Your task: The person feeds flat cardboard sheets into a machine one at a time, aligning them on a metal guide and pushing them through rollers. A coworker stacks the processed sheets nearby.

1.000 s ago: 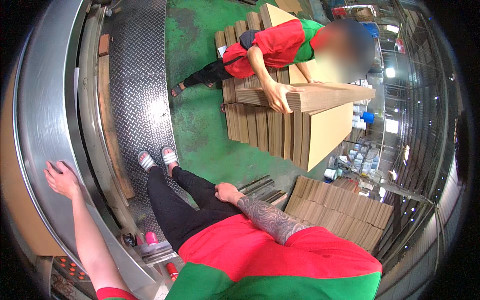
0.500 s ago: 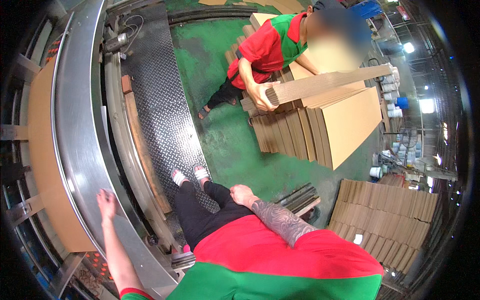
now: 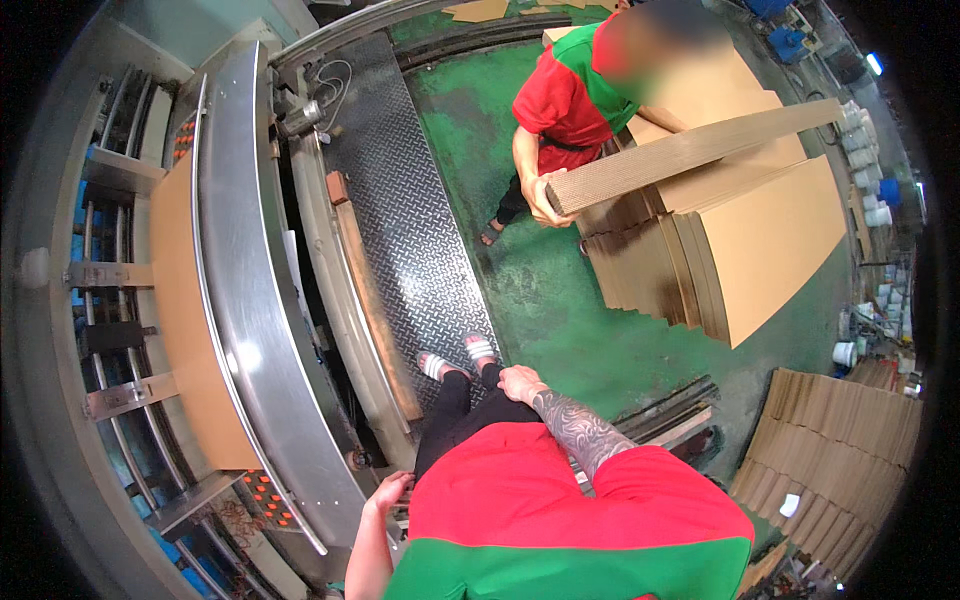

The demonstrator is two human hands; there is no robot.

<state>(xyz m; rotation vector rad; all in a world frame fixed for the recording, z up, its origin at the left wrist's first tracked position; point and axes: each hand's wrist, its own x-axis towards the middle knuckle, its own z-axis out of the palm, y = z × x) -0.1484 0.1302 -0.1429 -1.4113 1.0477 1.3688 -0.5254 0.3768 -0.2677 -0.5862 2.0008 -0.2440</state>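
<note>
My left hand (image 3: 391, 490) is down beside my hip, next to the side of my red and green shirt. Its fingers look loosely apart and nothing shows in them. Over my dark trousers, at the thigh, rests my right hand (image 3: 520, 384) with its fingers curled in; no object shows in it. To my left runs a long metal machine table (image 3: 262, 300). Beyond its rail lies a brown cardboard sheet (image 3: 190, 320), touched by neither hand.
A co-worker (image 3: 565, 100) holds a bundle of cardboard sheets (image 3: 690, 150) above a tall cardboard stack (image 3: 770, 255). More stacked cardboard (image 3: 820, 450) stands at the right. A tread-plate walkway (image 3: 400, 190) lies beside the green floor (image 3: 560, 310). Metal bars (image 3: 665, 410) lie near my right arm.
My left hand has come off the metal table and back to my hip. My right hand stays on my thigh. The view has shifted; the co-worker still holds the cardboard bundle.
</note>
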